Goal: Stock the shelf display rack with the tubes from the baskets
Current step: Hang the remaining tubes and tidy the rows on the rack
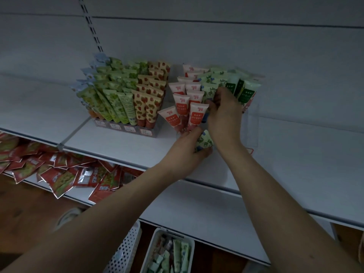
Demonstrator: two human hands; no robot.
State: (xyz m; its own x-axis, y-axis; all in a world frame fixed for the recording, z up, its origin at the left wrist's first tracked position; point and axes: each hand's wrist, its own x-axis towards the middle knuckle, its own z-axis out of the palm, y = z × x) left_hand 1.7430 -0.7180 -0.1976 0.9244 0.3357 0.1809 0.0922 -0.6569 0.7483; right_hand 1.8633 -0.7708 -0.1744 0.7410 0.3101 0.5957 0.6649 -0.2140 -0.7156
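Observation:
Two clear display racks stand on the white shelf (126, 146). The left rack (126, 129) is packed with green and strawberry-print tubes. The right rack (250, 123) holds pink-and-red tubes (196, 115), green floral tubes (208, 89) and white-and-green tubes (246, 91). My left hand (189, 152) grips a green floral tube (204, 141) just in front of the right rack. My right hand (224, 113) reaches into the rack's middle column, its fingers curled among the floral tubes; what they pinch is hidden.
Below the shelf, a white basket (155, 245) holds several more tubes, with a perforated white basket (126, 251) to its left. Red snack packets (59, 170) lie piled on the lower shelf at left. The shelf's front edge runs across under my forearms.

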